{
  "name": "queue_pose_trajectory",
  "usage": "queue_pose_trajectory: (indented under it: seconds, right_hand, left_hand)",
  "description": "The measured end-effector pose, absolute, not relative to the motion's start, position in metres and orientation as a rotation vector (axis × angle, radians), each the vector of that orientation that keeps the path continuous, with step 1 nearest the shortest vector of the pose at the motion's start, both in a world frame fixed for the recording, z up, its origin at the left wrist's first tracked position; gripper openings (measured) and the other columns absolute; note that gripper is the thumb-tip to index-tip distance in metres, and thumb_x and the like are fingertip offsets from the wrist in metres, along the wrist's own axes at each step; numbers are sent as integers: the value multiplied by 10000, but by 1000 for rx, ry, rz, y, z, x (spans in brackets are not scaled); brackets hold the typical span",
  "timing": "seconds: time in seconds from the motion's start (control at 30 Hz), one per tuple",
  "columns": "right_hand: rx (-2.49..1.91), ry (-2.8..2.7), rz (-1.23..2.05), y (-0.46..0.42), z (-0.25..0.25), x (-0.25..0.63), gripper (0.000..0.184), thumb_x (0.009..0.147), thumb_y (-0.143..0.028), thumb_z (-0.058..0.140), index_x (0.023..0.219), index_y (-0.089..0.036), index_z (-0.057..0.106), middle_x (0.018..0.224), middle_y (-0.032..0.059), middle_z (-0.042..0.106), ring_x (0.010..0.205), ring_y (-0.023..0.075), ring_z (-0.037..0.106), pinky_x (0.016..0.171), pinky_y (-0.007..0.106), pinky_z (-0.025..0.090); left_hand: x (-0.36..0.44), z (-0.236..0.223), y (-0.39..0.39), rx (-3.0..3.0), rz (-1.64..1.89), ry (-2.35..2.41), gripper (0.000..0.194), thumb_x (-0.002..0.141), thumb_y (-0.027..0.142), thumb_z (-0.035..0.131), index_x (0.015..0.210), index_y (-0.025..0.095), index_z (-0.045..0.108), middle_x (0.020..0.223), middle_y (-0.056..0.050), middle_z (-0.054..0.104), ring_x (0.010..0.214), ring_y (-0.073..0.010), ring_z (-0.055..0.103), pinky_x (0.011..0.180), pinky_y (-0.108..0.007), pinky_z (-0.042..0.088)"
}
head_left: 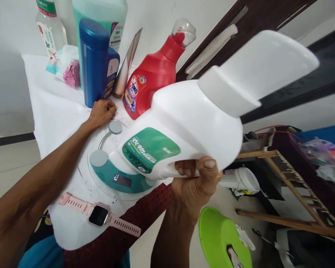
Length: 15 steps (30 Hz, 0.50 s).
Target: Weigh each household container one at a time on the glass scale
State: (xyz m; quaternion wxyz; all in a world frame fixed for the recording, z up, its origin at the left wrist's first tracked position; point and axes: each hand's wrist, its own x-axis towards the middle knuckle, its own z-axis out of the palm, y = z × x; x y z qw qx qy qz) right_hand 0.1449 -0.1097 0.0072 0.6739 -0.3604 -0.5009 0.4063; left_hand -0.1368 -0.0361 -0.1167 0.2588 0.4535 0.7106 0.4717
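Observation:
My right hand (pixel 197 182) is wrapped round the handle of a large white clothing disinfectant bottle (pixel 195 104) with a green label and a tall white cap. The bottle leans to the right over a round glass scale (pixel 118 178); I cannot tell whether its base touches the glass. The scale's display is lit, but its reading is unclear. My left hand (pixel 102 111) rests on the white tablecloth in a loose fist, with nothing visible in it. It lies beside the scale, close to a dark blue bottle (pixel 93 63) and a red OMO bottle (pixel 156 70).
A pink watch (pixel 99 216) lies at the table's near edge. Behind stand a pale green jug (pixel 103 9), a clear bottle (pixel 50 33), a tube (pixel 128 63) and a wipes pack (pixel 68 65). On the floor are a green basin (pixel 217 238), a white bucket (pixel 245 180) and a wooden frame (pixel 290 186).

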Motion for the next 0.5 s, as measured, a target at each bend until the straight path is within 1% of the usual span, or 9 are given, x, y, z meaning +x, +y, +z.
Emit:
queue_pose_trajectory:
  seconds: [0.1,0.17,0.23,0.37,0.5]
  right_hand:
    - [-758,-1118,800,-92,16,151,559,758,-494,888,578,-249,419,486,-122,284,375,55,236,342,209,252]
    - [-730,-1119,728,-74,19,154,565,819,-537,850,593,-255,416,497,-114,276,385,63,229,344,220,227]
    - [-742,-1118,672,-51,20,155,541,860,-543,827,615,-262,435,520,-105,276,408,76,240,354,241,213]
    - [-829,-1092,577,-5,12,153,434,884,-500,828,654,-273,538,556,-85,340,451,112,292,378,291,251]
    - [-904,-1018,511,30,1,148,474,884,-613,815,657,-277,569,541,-83,375,455,132,330,400,315,292]
  left_hand:
    - [-137,-116,-36,1239,1263,1940,158,866,317,618,856,186,704,780,-64,771,715,-221,733,722,-298,597]
    - [-137,-116,-36,1249,1263,1953,158,865,325,621,851,189,702,773,-63,773,717,-221,734,703,-289,585]
    - [-137,-115,-36,1253,1264,1963,158,863,330,623,836,192,695,764,-63,772,709,-220,731,693,-287,575]
    - [-137,-114,-36,1257,1259,1945,175,867,358,638,829,196,691,752,-60,767,669,-213,715,667,-290,552]
    - [-136,-112,-36,1233,1266,1936,175,865,361,644,835,195,692,755,-54,770,625,-199,698,661,-292,552]
